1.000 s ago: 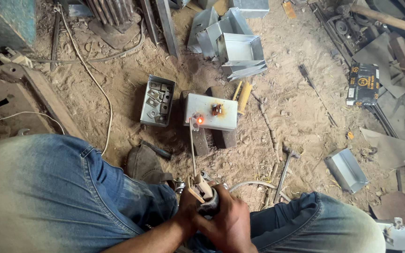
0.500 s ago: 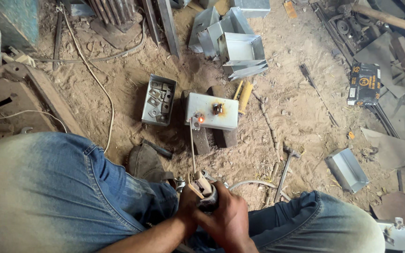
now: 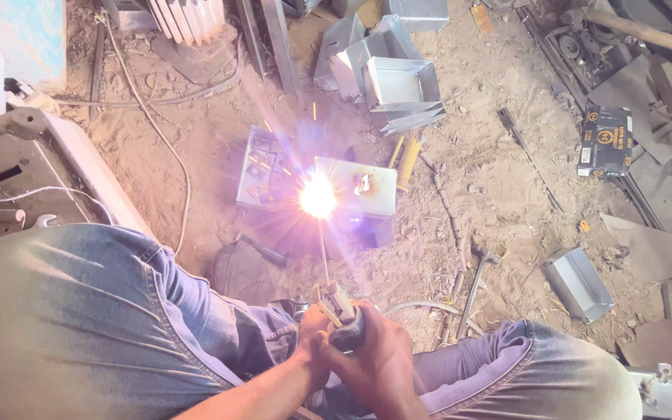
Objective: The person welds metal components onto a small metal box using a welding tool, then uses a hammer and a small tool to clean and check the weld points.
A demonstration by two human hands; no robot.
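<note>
Arc flash: white-hot at the core, with a violet and orange glare fanning out.
Metal box: pale grey, with a small rust-orange scorch mark.
Electrode holder: cream jaws on a dark grey grip.
Jeans: faded blue denim, washed lighter over the knees.
Folded sheet boxes: dull silver-grey.
Handle: mustard yellow.
Carton: black with yellow print.
Floor: sandy tan, speckled with dark scraps.
Panel: patchy turquoise.
</note>
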